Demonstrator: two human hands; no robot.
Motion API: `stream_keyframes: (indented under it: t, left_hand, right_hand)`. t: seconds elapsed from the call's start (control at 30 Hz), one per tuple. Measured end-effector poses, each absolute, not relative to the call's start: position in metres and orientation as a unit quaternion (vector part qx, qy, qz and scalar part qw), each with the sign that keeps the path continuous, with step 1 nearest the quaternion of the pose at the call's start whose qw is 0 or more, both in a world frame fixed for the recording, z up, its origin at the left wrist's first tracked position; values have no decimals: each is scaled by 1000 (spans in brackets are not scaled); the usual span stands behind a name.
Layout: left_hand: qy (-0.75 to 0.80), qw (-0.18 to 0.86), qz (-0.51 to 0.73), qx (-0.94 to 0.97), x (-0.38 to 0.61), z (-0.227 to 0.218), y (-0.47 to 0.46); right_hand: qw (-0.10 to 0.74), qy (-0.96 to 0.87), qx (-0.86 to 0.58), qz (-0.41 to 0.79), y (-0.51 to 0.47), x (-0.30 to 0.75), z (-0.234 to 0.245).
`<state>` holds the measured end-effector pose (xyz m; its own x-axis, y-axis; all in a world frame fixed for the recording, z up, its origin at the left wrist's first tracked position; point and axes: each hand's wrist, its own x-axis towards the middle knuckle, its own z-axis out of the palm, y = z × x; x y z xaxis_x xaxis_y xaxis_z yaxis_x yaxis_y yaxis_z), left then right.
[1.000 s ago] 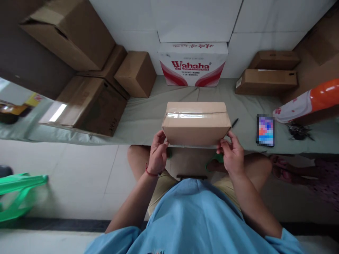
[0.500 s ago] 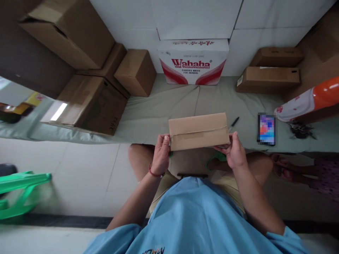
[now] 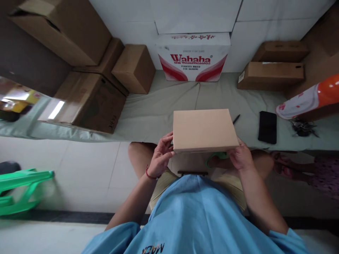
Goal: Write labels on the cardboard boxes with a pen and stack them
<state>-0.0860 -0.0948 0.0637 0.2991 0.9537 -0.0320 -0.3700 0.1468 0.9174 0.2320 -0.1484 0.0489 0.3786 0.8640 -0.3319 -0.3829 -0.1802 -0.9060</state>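
Holds a box [image 3: 205,129] in the fingers of left hand [image 3: 160,156] and right hand [image 3: 241,156] at the table [image 3: 148,114]'s front edge, with a phone [image 3: 267,127] near that edge and a carton [image 3: 194,58] along the back, by a white wall [image 3: 123,12].

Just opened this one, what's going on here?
A seated person in a blue shirt holds a plain cardboard box with both hands at the near edge of a cloth-covered table. The left hand is at its left side, the right hand at its near right corner. A broad, blank face shows. To the box's right lie a dark phone and keys; a Wahaha carton stands behind.
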Motion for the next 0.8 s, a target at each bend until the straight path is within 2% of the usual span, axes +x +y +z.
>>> stream_keyframes:
  t: [0.17,0.33,0.6,0.8]
  left_hand:
    - [362,686,502,383,-74,71,-96]
    - [406,652,490,413,-74,70,-93]
    - [353,662,457,478,-82,64,-93]
    - [363,580,486,544,-85,73,-89]
  right_hand:
    - [608,-192,-561,528,-148,230,49]
    - [613,-169,-577,513,-146,229,47]
    - [632,-170,-584,480,-148,228,59]
    - [647,-200,-562,475,-151,232,65]
